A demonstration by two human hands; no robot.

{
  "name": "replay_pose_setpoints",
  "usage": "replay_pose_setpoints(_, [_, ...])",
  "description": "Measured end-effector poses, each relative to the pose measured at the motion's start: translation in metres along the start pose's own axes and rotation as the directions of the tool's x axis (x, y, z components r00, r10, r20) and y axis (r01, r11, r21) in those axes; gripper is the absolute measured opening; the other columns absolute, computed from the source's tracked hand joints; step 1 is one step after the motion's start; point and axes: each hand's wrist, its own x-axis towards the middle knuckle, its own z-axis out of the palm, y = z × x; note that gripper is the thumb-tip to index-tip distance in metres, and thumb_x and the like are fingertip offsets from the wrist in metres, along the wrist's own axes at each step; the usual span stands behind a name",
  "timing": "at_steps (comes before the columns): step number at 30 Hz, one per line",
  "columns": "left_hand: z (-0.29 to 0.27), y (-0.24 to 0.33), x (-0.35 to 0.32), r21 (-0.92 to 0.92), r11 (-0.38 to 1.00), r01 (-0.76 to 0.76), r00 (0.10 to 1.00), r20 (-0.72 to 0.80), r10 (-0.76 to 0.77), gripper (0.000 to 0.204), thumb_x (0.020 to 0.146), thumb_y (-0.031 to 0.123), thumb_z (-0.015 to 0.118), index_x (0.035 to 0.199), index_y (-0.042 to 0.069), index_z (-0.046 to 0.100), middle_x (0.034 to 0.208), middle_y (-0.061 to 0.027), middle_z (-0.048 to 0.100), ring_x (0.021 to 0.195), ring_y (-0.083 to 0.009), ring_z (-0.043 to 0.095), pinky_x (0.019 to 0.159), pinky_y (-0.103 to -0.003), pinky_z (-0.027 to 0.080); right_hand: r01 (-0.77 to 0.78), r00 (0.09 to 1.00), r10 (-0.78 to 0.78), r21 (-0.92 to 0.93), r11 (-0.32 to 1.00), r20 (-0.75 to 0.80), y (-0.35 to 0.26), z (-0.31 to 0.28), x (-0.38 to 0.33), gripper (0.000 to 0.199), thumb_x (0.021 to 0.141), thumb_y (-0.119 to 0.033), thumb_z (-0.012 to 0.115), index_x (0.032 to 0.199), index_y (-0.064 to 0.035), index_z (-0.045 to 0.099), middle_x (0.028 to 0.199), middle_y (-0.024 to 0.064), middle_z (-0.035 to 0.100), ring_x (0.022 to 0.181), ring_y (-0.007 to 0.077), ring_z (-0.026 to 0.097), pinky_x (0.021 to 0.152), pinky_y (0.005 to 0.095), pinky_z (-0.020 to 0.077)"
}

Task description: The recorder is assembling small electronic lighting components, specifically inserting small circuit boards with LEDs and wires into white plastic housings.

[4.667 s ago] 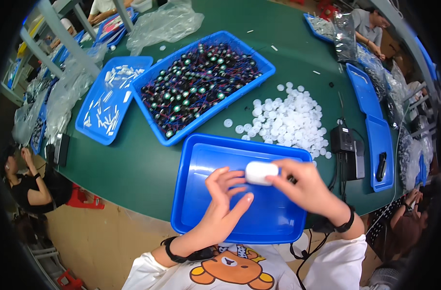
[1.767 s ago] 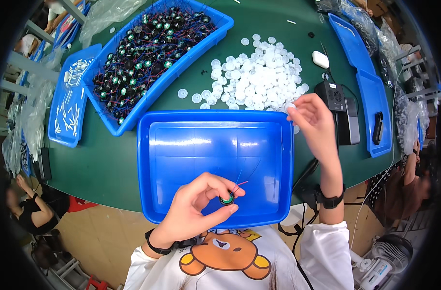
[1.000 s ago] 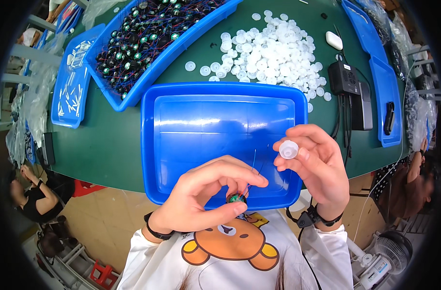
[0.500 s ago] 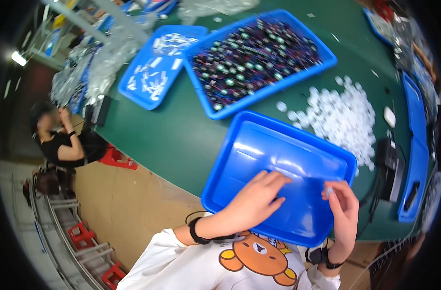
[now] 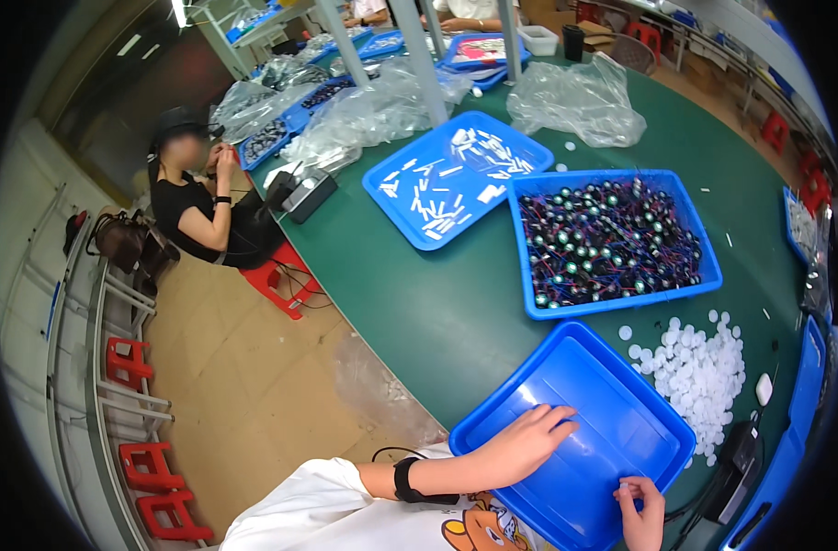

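View's swung left, dropping blue tray (image 5: 605,404) lower right. Left hand (image 5: 525,448) curled over it, can't tell if gripping; right hand (image 5: 643,516) pinches white cap (image 5: 624,489) above tray's right side. Best hold rim lightly, level.

Here, a small, translucent whitish plastic cap (image 5: 624,488) is pinched by the right hand (image 5: 643,516)! Beneath it, a glossy, rectangular blue plastic tray (image 5: 612,399) is seen, set aslant.

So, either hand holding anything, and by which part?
Right hand pinches a small pale piece thumb-to-finger; exact part unclear. Left hand: hidden grip, can't tell.
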Motion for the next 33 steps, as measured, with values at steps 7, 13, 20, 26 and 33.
replay_pose_setpoints(7, [-0.022,-0.013,-0.022,-0.147,0.989,0.01,0.999,-0.029,-0.015,0.032,0.083,0.006,0.054,0.114,0.001,0.05,0.131,-0.0146,0.04,0.117,-0.0317,0.041,0.098,-0.038,0.037,0.054,0.999,-0.053,-0.102,0.993,0.013,-0.007,-0.005,-0.01,0.019,0.091,-0.013,0.053,0.101,0.003,0.057,0.08,0.0074,0.06,0.069,0.0124,0.051,0.063,0.0256,0.0426])
replay_pose_setpoints(13, [-0.091,-0.049,-0.062,-0.153,0.985,-0.083,0.986,-0.153,0.059,0.023,0.086,0.008,0.053,0.108,0.002,0.055,0.123,-0.0145,0.051,0.121,-0.0303,0.043,0.1,-0.039,0.038,-0.029,0.955,0.089,0.208,0.978,-0.284,0.019,-0.013,-0.042,0.018,0.092,-0.012,0.051,0.104,0.0014,0.057,0.08,0.0031,0.057,0.071,0.0085,0.05,0.065,0.0221,0.0408])
replay_pose_setpoints(20, [-0.162,-0.169,-0.153,0.08,0.919,0.387,0.768,-0.579,-0.273,0.016,0.08,0.004,0.057,0.095,0.002,0.06,0.102,-0.0115,0.059,0.099,-0.0275,0.055,0.087,-0.035,0.044,-0.107,0.979,0.1,-0.029,0.994,-0.179,0.003,-0.012,-0.061,0.023,0.094,-0.02,0.046,0.096,0.0007,0.056,0.071,0.0019,0.048,0.064,0.01,0.04,0.059,0.0241,0.0349])
replay_pose_setpoints(26, [-0.218,-0.267,-0.181,-0.25,0.874,0.417,0.553,-0.694,-0.462,0.016,0.081,0.004,0.056,0.096,0.001,0.061,0.094,-0.0062,0.062,0.085,-0.0141,0.06,0.076,-0.027,0.048,-0.155,0.976,0.163,0.063,0.986,-0.147,0.029,-0.012,-0.053,0.02,0.094,-0.019,0.046,0.089,-0.0015,0.055,0.07,-0.0007,0.045,0.063,0.01,0.04,0.057,0.0242,0.0339])
replay_pose_setpoints(33, [-0.362,-0.42,-0.202,-0.405,0.789,0.461,0.093,-0.863,-0.497,0.017,0.083,0.011,0.054,0.097,0.003,0.058,0.08,-0.0065,0.061,0.07,-0.0142,0.059,0.062,-0.028,0.048,-0.321,0.791,0.551,0.587,0.744,-0.267,0.096,-0.016,-0.034,0.047,0.093,-0.03,0.045,0.13,-0.0011,0.04,0.128,0.0122,0.047,0.11,0.0226,0.049,0.087,0.0314,0.0424])
